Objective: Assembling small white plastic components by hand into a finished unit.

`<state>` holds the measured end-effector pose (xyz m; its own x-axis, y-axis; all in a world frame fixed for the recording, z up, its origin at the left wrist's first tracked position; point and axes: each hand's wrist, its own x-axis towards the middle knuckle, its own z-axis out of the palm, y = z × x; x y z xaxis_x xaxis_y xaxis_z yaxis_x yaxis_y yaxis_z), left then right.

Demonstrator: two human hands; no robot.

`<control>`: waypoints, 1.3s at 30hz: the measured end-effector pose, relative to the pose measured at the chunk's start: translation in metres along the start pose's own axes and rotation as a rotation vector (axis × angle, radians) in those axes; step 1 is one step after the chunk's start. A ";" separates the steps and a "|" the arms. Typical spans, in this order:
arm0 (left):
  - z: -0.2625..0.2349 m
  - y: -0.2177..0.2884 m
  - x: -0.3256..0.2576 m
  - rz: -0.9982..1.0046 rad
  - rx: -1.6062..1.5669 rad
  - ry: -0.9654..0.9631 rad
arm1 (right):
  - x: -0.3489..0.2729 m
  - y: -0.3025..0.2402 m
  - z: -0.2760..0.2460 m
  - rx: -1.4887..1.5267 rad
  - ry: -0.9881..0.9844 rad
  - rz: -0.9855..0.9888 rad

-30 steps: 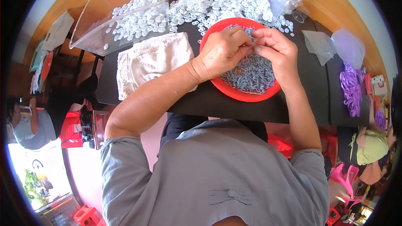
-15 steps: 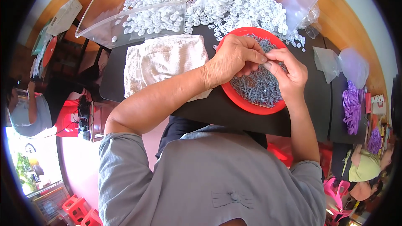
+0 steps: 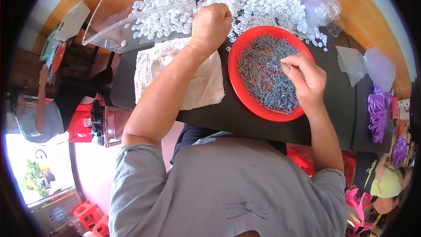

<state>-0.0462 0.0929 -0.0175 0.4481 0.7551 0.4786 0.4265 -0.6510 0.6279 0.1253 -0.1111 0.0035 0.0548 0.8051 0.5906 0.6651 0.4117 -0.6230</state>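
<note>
A red round bowl (image 3: 237, 52) on the black table (image 3: 333, 118) holds a heap of small grey screws (image 3: 267, 77). My right hand (image 3: 307, 79) rests over the bowl's right side, thumb and fingers pinched among the screws. My left hand (image 3: 211, 24) is a closed fist at the edge of a pile of small white plastic rings (image 3: 258, 4), just left of the bowl's top. Whether the fist holds anything is hidden.
Two clear plastic bins (image 3: 131, 22) lie tipped at the table's far side, with white rings spilling from them. A white cloth (image 3: 201, 83) lies under my left forearm. Clear bags (image 3: 364, 63) and purple pieces (image 3: 377, 112) sit at the right. A person (image 3: 37, 114) is at the left.
My left hand left the bowl and moved up-left to the white rings. My right hand stayed over the screws, now apart from the left.
</note>
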 end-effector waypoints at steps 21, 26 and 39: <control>0.016 -0.017 0.004 -0.074 0.345 -0.191 | -0.001 -0.007 -0.015 -0.030 -0.014 -0.135; 0.012 -0.013 0.007 -0.153 0.222 -0.246 | -0.001 -0.006 -0.015 -0.055 -0.015 -0.125; 0.020 -0.018 0.010 -0.182 0.347 -0.238 | -0.002 -0.002 -0.012 -0.068 -0.024 -0.121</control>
<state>-0.0343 0.1109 -0.0364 0.4922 0.8473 0.1993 0.7349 -0.5272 0.4266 0.1329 -0.1187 0.0099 -0.0463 0.7616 0.6464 0.7149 0.4772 -0.5111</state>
